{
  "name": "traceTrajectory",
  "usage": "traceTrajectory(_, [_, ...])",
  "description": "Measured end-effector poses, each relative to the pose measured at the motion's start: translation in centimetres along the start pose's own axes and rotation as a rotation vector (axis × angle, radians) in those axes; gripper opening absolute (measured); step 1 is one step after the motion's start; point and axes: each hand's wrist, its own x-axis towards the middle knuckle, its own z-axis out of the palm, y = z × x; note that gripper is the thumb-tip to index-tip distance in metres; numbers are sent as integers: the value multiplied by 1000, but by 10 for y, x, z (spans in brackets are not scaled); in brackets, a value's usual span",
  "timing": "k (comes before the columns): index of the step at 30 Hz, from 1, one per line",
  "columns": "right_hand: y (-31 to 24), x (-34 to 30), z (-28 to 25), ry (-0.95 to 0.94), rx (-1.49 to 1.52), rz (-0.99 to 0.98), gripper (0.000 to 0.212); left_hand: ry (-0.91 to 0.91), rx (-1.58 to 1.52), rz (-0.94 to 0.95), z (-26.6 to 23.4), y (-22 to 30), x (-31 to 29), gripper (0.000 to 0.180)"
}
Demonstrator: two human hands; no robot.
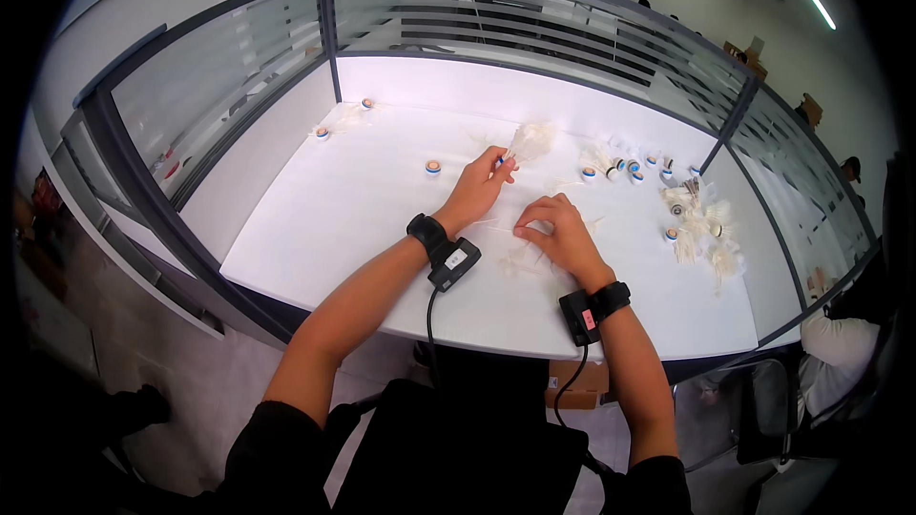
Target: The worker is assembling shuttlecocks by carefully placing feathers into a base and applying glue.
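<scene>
Shuttlecock [528, 141] pinched at cork end in left hand [477, 186], above desk [363, 210] centre. Right hand [558, 229] curled on loose feathers [520, 257], grip unclear. Prob. v. light, feathers fragile; best held by cork, not vanes.

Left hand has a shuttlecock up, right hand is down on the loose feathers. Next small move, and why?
Probably the right hand pinches one loose feather off the desk and carries it toward the shuttlecock held up in the left hand. The right fingertips already rest on the feathers, and the shuttlecock is off the surface, close by.
</scene>
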Motion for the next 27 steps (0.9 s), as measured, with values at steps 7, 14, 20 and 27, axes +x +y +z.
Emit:
traceTrajectory(7, [-2,1,4,90,-9,-41,7,-1,34,101,-2,-6,7,32])
traceTrajectory(14, [-1,-4,8,144,-86,-62,9,3,127,88,-2,-8,1,32])
traceTrajectory(20, [-5,-3,8,260,67,29,3,-15,93,78,0,-8,0,32])
traceTrajectory(27, [-12,5,0,339,193,162,11,-62,28,8,-7,-3,5,32])
